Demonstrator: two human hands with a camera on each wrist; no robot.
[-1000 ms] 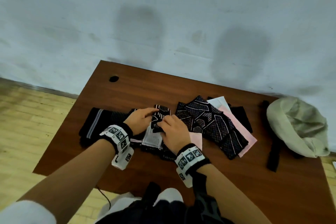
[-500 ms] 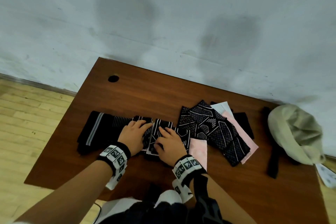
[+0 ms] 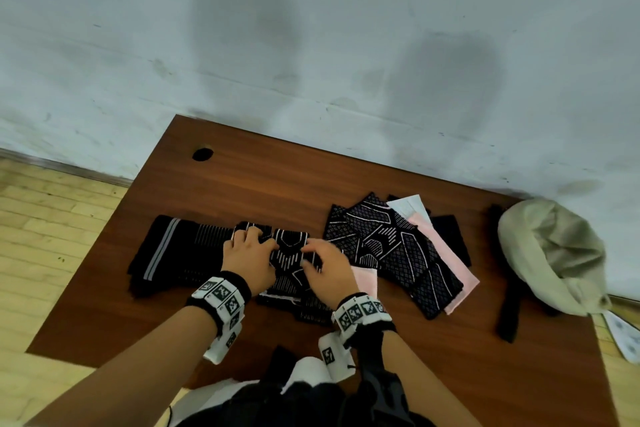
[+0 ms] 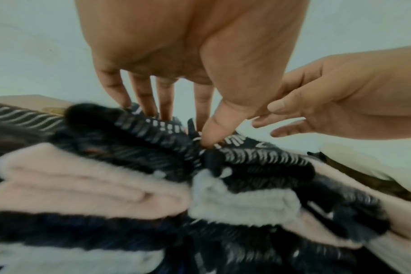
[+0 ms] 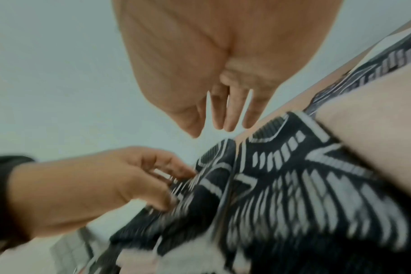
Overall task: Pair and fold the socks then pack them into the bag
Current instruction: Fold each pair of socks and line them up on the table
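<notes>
A folded black sock with white line pattern (image 3: 289, 253) lies on a pile of socks at the table's front middle. My left hand (image 3: 249, 253) pinches its left edge, thumb in front and fingers behind a fold (image 4: 204, 135). My right hand (image 3: 322, 260) hovers just above its right side with fingers straight and loose (image 5: 209, 129), holding nothing. Pink and white socks (image 4: 82, 185) lie under it. More patterned socks (image 3: 388, 246) and a pink sock (image 3: 450, 274) lie to the right. The beige bag (image 3: 550, 253) slumps at the far right, its opening hidden.
A black sock with a grey stripe (image 3: 162, 246) lies left of my hands. The bag's black strap (image 3: 508, 308) trails toward the front edge. The brown table (image 3: 277, 184) has a cable hole (image 3: 202, 153) at the back left and meets the wall behind.
The folded patterned sock went from raised in both hands down onto the pile. My right fingers have since lifted off it while the left hand stays on it.
</notes>
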